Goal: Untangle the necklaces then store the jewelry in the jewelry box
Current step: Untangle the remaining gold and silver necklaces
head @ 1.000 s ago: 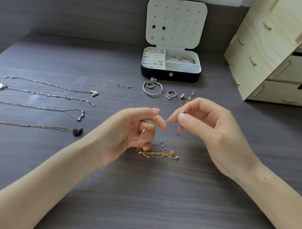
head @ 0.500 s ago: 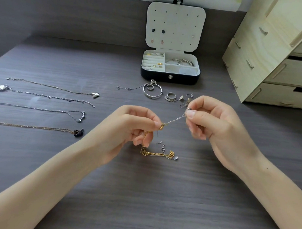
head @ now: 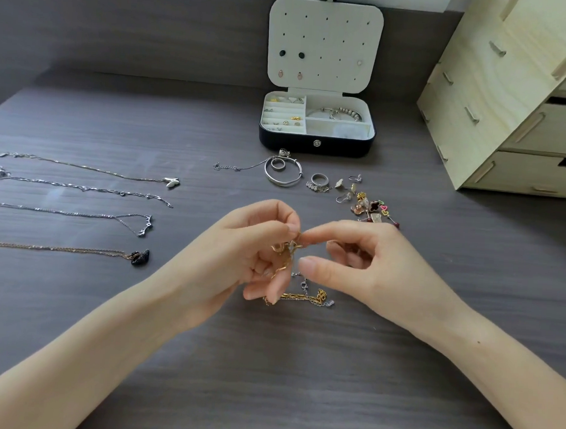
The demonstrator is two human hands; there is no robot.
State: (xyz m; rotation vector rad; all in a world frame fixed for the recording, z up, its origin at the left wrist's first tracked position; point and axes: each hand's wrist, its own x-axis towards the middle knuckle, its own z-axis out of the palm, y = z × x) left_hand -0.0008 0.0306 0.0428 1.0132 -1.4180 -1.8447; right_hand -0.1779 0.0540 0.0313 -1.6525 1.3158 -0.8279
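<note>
Tangle point(head: 287, 251) part-lifted off counter point(head: 269, 374) for slack.
Pinched w/ L hand point(head: 241, 257) fingers point(head: 275, 223); R hand point(head: 369, 272) forefinger at knot, grip unclear. Done necklaces point(head: 140, 257) spread apart at left vs re-tangling.

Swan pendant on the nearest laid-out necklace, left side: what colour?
Black; the small swan-shaped pendant is on a gold-toned chain. Head view.

A wide-angle head-worn camera looks forward and down over the dark grey wood-grain table point(head: 301, 391), close above the left hand point(head: 241, 261) and right hand point(head: 363, 268) at centre. Farther off, the open black white-lined jewelry box point(head: 287, 144) lies at 12 o'clock, a pale plywood drawer unit point(head: 471, 108) at 2 o'clock.
</note>
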